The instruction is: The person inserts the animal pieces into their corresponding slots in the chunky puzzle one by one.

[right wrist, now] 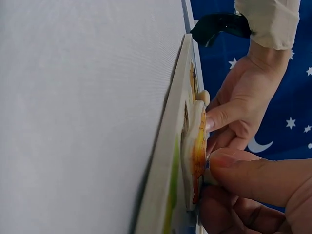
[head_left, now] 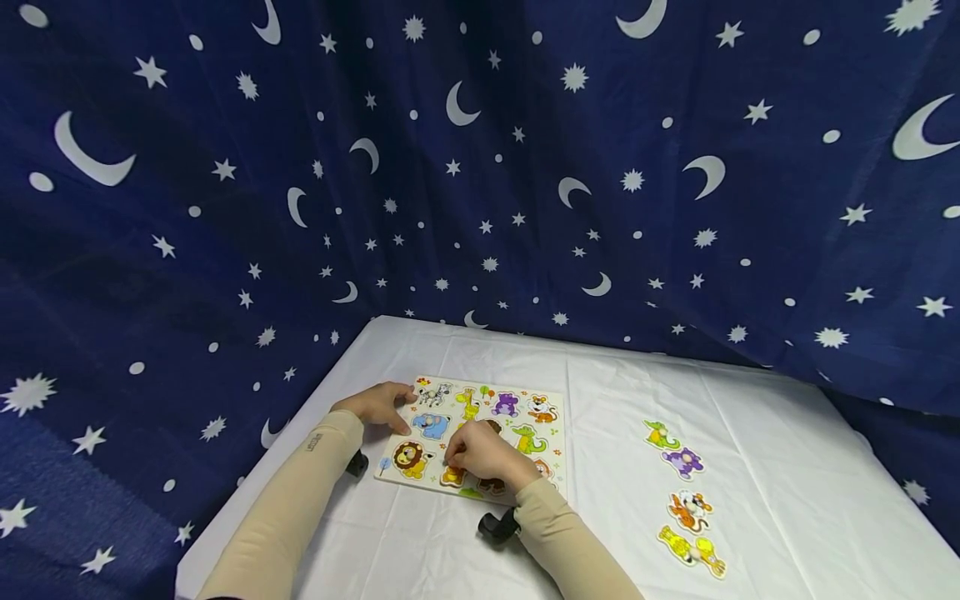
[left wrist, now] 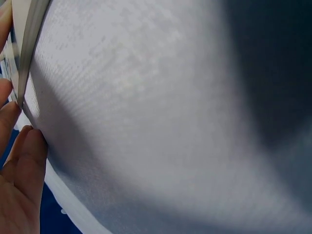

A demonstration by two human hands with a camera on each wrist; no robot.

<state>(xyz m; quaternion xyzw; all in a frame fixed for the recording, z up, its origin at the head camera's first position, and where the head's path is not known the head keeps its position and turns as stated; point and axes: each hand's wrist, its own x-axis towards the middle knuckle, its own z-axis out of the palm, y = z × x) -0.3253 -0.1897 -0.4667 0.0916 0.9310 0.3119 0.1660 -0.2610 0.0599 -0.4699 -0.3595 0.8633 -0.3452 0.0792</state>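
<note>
A wooden animal puzzle board point(head_left: 551, 446) lies flat on the table. My right hand point(head_left: 483, 452) pinches the knob of an orange animal piece point(right wrist: 199, 151) between thumb and fingertips, over the middle of the board's front row. In the right wrist view that piece stands slightly proud of the board and tilted; its kind cannot be made out. Beside it is a lion piece point(head_left: 410, 460). My left hand point(head_left: 378, 406) rests at the board's left edge, its fingers spread and touching the rim. The left wrist view catches only those fingertips point(left wrist: 34, 146) along the edge.
To the right, several loose pieces lie on the white cloth point(head_left: 615, 492): a crocodile point(head_left: 660, 434), a purple hippo point(head_left: 683, 462), a tiger point(head_left: 690, 510) and a giraffe point(head_left: 693, 552). A blue curtain point(head_left: 480, 167) with stars hangs behind the table.
</note>
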